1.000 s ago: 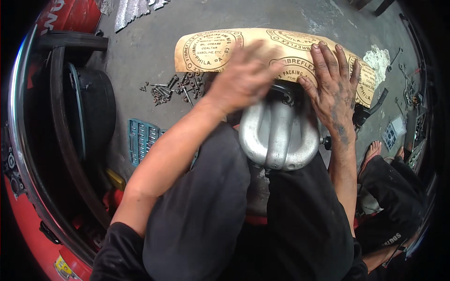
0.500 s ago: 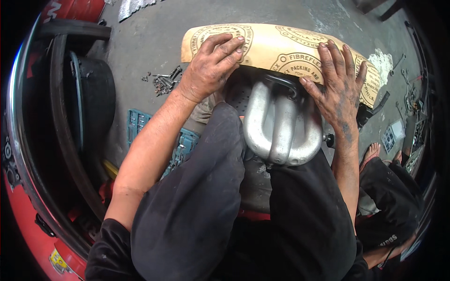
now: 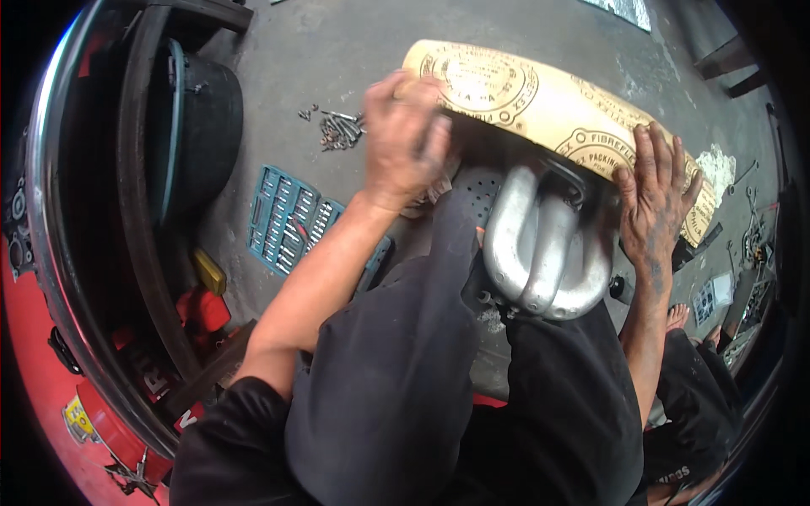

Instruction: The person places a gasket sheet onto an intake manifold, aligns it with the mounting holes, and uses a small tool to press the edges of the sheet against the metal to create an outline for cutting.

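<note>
Two hands are on the tan printed sheet (image 3: 540, 105), and we take that sheet as our landmark. It lies rolled across the grey floor (image 3: 337, 51), bent over the far side of a silver metal part (image 3: 544, 253) that sits between our knees. Our left hand (image 3: 405, 139) is at the sheet's left end, fingers curled down over the edge; it looks like it is gripping that edge, though we cannot tell how tightly. Our right hand (image 3: 654, 202) lies flat on the sheet's right end, fingers spread and pressing, clasping nothing. Just left of the sheet, a small heap of bolts (image 3: 337, 128) is scattered on the floor. Below the sheet's left end, near our left forearm, sits a blue socket tray (image 3: 283, 221). Further left of the sheet, a black tyre (image 3: 198, 118) and a chrome rim (image 3: 51, 211) curve round. Past the sheet's right end, loose tools (image 3: 751, 236) lie about.
</note>
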A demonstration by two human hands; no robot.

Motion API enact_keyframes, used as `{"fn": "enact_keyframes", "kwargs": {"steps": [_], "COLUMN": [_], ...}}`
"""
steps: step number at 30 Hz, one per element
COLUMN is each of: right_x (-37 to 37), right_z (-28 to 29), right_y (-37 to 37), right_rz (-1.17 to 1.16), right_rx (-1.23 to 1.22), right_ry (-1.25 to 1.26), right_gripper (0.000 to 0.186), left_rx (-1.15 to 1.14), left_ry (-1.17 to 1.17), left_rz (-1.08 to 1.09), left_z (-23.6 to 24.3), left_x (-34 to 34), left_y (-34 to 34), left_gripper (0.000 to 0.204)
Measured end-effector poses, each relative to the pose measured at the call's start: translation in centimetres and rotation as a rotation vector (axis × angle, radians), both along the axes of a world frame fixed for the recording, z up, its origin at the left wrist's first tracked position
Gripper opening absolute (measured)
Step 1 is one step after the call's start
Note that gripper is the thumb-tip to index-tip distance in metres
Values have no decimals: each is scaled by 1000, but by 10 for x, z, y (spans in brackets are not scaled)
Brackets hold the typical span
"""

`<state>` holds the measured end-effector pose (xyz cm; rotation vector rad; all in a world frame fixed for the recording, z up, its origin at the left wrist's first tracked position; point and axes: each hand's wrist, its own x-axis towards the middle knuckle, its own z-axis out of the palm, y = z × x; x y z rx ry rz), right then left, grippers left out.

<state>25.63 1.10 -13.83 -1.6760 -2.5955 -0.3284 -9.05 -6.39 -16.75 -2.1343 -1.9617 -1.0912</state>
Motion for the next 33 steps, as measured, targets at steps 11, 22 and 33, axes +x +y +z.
{"fn": "enact_keyframes", "kwargs": {"steps": [11, 22, 33], "right_x": [7, 0, -8], "right_z": [-22, 3, 5], "right_y": [9, 3, -1], "right_rz": [87, 1, -27], "right_rx": [51, -16, -63], "right_ry": [174, 21, 15], "right_gripper": [63, 62, 63], "left_rx": [-1793, -1006, -1106], "left_ry": [-88, -83, -284], "left_rz": [-329, -293, -313], "left_z": [-32, -60, -21], "left_x": [-10, 59, 30], "left_y": [-234, -182, -237], "left_gripper": [23, 14, 13]}}
